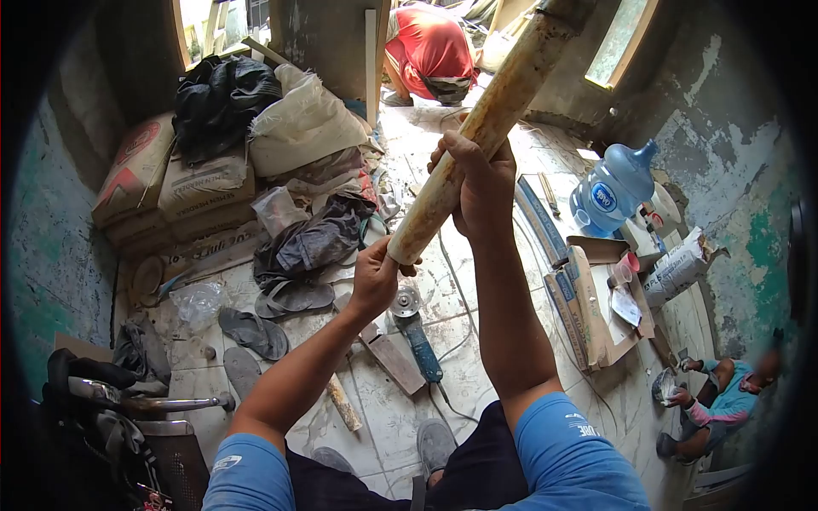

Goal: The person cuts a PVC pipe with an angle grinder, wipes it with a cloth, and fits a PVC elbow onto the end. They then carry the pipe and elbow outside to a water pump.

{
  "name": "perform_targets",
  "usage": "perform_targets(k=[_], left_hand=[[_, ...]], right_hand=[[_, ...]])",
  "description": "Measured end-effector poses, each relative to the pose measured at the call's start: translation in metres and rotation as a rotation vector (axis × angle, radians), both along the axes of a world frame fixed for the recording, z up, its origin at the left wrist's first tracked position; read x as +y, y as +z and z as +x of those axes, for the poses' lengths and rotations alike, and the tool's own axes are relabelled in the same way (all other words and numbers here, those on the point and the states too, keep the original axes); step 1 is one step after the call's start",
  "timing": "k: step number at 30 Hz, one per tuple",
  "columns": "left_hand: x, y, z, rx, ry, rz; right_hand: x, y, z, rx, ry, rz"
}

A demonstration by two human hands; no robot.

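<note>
A thick, pale pipe (426,209) with brown stains slants up to the right in front of me. Its far end, by the top edge, turns dark and is cut off by the frame. My left hand (377,277) is closed around the lower end. Higher up, my right hand (477,179) wraps round the shaft. On the tiled floor beneath lies a blue angle grinder (419,345) with a disc, its cord trailing off. Beside the grinder is a wooden board (394,359), and nearer my feet a short stained stick (343,404).
Cement sacks (204,192) are stacked at the left, with cloths and sandals (254,332) before them. A blue water jug (613,189) and an opened carton (596,311) stand right. One person in red (430,51) bends by the doorway; another (724,396) sits at lower right.
</note>
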State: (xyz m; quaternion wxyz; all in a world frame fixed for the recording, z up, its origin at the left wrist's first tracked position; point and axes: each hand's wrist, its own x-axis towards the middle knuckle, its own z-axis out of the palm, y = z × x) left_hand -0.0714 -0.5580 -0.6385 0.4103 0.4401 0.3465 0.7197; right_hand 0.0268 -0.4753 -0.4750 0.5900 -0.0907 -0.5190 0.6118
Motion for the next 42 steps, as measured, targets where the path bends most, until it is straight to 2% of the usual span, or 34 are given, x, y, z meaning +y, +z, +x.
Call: perform_targets(k=[2,3,5,6,9,10,13,14,16,17,19,23,27,30,32,35,42], left_hand=[[-0.001,-0.003,0.004,-0.219,-0.197,-0.024],[-0.005,-0.002,0.007,-0.269,-0.262,-0.116],[-0.006,-0.015,0.007,-0.239,-0.314,-0.244],[-0.005,-0.022,0.004,-0.196,-0.312,-0.243],[0.003,-0.033,0.0,-0.439,-0.088,-0.218],[0.004,-0.034,-0.006,-0.604,-0.11,-0.214],[-0.014,0.037,0.006,-0.825,-0.281,-0.208],[-0.016,0.046,0.007,-0.82,-0.291,-0.211],[-0.017,0.055,0.008,-0.892,-0.475,-0.125],[-0.016,0.052,0.007,-0.888,-0.479,-0.129],[-0.014,0.044,0.005,-0.72,-0.357,-0.265],[-0.023,0.052,0.008,-0.645,-0.237,-0.433],[-0.021,0.041,0.006,-0.66,-0.24,-0.417],[-0.018,0.031,0.004,-0.745,-0.338,-0.331],[-0.017,0.028,0.002,-0.716,-0.469,-0.179],[-0.011,0.019,-0.008,-0.644,-0.511,-0.112],[-0.004,0.003,-0.023,-0.539,-0.429,-0.123]], right_hand=[[-0.003,0.003,0.003,-0.011,0.006,0.03],[-0.003,0.003,0.004,-0.01,0.017,0.034],[-0.005,0.008,0.004,-0.014,-0.022,0.057],[-0.006,0.009,0.005,0.001,-0.006,0.057],[-0.003,0.008,0.008,-0.01,-0.009,0.054],[-0.002,0.005,0.008,-0.039,-0.03,0.049],[-0.004,0.001,0.006,-0.095,-0.085,0.071],[-0.003,-0.002,0.002,-0.11,-0.094,0.08],[-0.003,-0.006,-0.001,-0.184,-0.124,0.099],[-0.004,-0.008,-0.004,-0.184,-0.167,0.139],[-0.007,-0.01,-0.008,-0.182,-0.181,0.13],[-0.004,-0.016,-0.01,-0.27,-0.296,0.212],[-0.011,-0.009,-0.008,-0.338,-0.352,0.278],[-0.012,-0.003,-0.004,-0.317,-0.335,0.266],[-0.014,0.001,-0.001,-0.303,-0.318,0.25],[-0.016,0.005,0.002,-0.235,-0.249,0.239],[-0.011,0.001,0.002,-0.236,-0.205,0.176]])
